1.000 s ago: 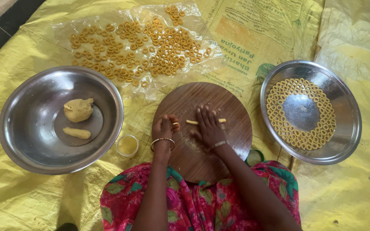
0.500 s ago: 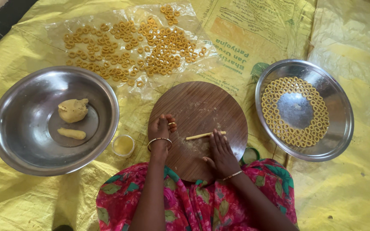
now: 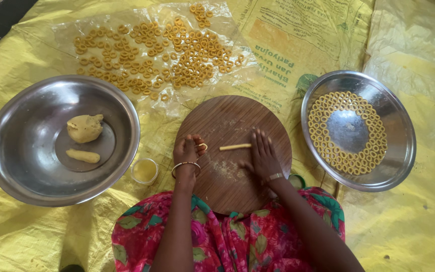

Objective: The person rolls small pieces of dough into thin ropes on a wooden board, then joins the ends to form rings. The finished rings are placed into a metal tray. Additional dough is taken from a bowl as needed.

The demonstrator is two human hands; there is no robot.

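A round wooden board (image 3: pixel 227 121) lies in front of me. My left hand (image 3: pixel 187 153) rests on its left side, fingers closed on a small ring of yellow dough (image 3: pixel 203 146). My right hand (image 3: pixel 263 153) lies flat on the board with fingers spread, its fingertips just beside a short rolled stick of dough (image 3: pixel 235 147). Flour dusts the board below the hands.
A steel bowl (image 3: pixel 21 171) on the left holds a dough lump (image 3: pixel 84 127) and a dough roll (image 3: pixel 82 155). A steel plate (image 3: pixel 404 126) on the right carries dough rings around its rim. Several rings (image 3: pixel 157 55) lie on clear plastic behind the board. A small cup (image 3: pixel 144 171) stands by the bowl.
My right hand rolled back toward me off the dough stick, then came forward to its right end. The left hand stayed on the board with the ring.
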